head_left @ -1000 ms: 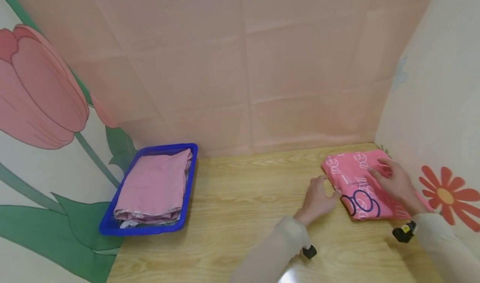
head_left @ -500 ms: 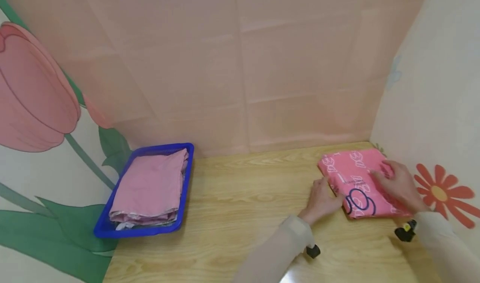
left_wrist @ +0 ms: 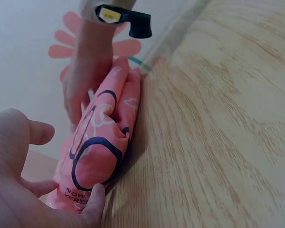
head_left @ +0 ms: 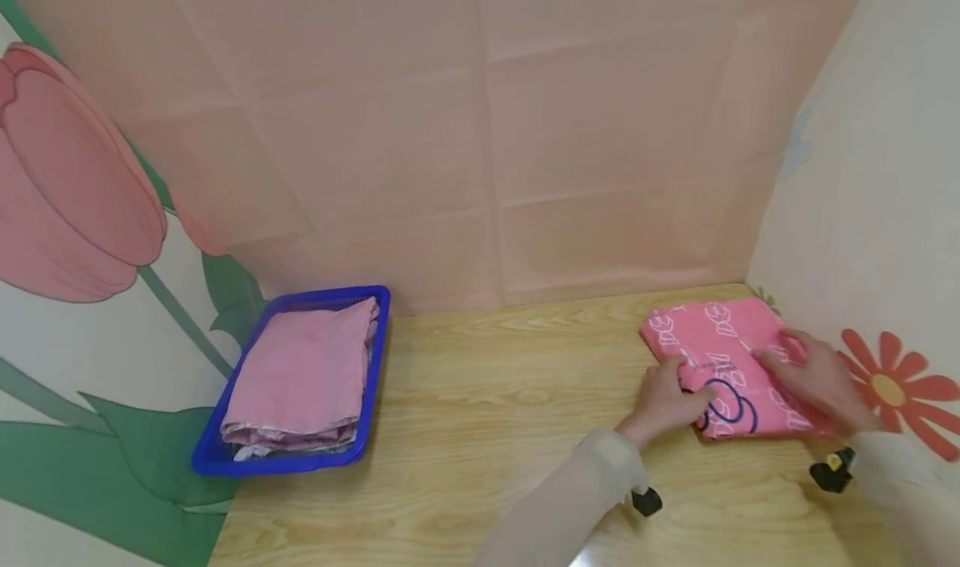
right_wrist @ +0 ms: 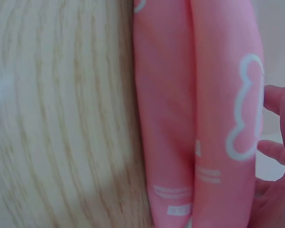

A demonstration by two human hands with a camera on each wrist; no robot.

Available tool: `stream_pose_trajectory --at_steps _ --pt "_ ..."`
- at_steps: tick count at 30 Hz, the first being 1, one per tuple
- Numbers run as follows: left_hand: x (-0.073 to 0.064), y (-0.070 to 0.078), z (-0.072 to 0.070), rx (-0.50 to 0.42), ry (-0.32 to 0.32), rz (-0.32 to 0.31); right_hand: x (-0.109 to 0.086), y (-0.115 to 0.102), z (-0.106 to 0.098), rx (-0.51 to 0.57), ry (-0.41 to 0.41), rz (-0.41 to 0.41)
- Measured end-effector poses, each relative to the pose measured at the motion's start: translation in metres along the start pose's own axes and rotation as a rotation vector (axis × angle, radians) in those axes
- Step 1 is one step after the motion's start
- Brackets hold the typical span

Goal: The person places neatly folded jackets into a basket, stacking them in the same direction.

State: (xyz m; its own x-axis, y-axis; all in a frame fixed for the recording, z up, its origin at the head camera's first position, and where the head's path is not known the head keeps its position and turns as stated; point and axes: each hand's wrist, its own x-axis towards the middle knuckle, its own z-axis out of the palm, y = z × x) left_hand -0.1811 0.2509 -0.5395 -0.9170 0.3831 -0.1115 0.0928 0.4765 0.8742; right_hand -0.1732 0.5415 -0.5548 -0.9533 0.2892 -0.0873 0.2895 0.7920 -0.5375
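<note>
A folded pink cloth (head_left: pixel 738 333) with white lettering and dark blue rings lies at the table's back right. Its layered, rounded front edge shows in both wrist views. My left hand (head_left: pixel 663 400) is at its left side, thumb and fingers spread; in the left wrist view a fingertip (left_wrist: pixel 98 192) touches the cloth near small dark print. My right hand (head_left: pixel 813 379) lies over the cloth's right part, its fingers loosely extended. In the right wrist view, fingers (right_wrist: pixel 275 152) show beside the cloth's far side. Parts of the right fingers are hidden.
At the left of the wooden table (head_left: pixel 487 434) stands a blue basket (head_left: pixel 378 358) holding a stack of folded pink fabric (head_left: pixel 303 371). A pink sheet (head_left: pixel 375 133) hangs behind. A wall with a red flower (head_left: pixel 888 389) rises close on the right.
My left hand has moved right, from beside the cloth onto its left edge. The right hand has shifted slightly right over the cloth. The basket stays put.
</note>
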Motion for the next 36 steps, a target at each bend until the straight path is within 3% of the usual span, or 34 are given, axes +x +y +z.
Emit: stream_pose_trajectory --at_steps 7,15,22,28,36 --pt "0.000 0.007 0.002 -0.034 -0.021 -0.053 -0.002 0.006 -0.009 0.004 -0.083 0.052" --pt "0.003 0.007 -0.003 -0.278 -0.060 -0.143 0.003 0.016 -0.015 0.031 -0.161 0.077" --pt "0.007 0.003 -0.008 -0.351 -0.084 -0.140 0.002 0.011 -0.020 0.062 -0.223 0.107" --pt "0.008 0.002 -0.009 -0.360 -0.093 -0.149 0.001 0.012 -0.024 0.133 -0.316 0.136" --pt "0.009 0.004 -0.014 -0.502 -0.154 -0.196 -0.002 0.012 -0.023 0.296 -0.414 0.109"
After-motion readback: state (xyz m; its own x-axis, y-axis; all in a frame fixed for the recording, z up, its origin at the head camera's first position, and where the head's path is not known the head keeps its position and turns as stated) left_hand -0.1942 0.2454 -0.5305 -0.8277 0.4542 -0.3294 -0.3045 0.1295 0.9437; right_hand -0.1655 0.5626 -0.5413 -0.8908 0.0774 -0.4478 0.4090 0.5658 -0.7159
